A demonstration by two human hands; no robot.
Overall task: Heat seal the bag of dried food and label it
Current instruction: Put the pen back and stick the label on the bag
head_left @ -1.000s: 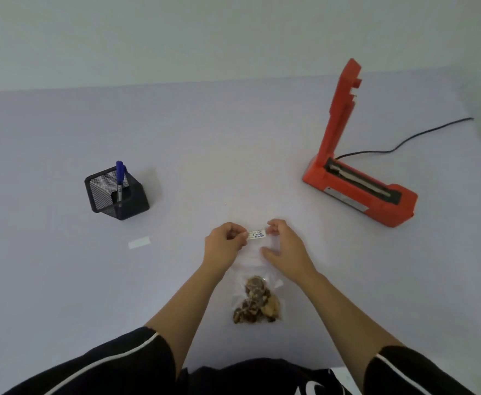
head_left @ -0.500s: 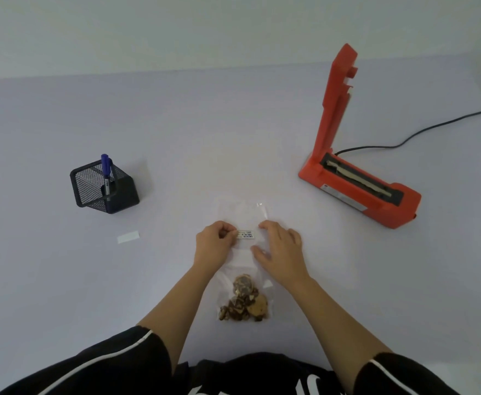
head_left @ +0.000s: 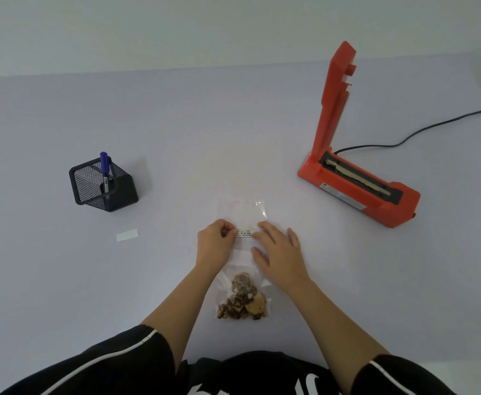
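Clear plastic bag [head_left: 242,252] lies flat on the pale surface [head_left: 176,138], long axis running 12 to 6 o'clock, brown dried food pieces [head_left: 243,302] gathered at its 6 o'clock end. Small white printed label [head_left: 244,233] lies crosswise on the bag's upper half. Left hand [head_left: 215,245], fingers curled, pinches the label's 9 o'clock end. Right hand [head_left: 279,252], fingers spread, presses its 3 o'clock end and the bag. At 10 o'clock, black mesh pen holder [head_left: 102,185] contains one blue marker [head_left: 104,171]. At 2 o'clock, orange heat sealer [head_left: 358,183], arm raised.
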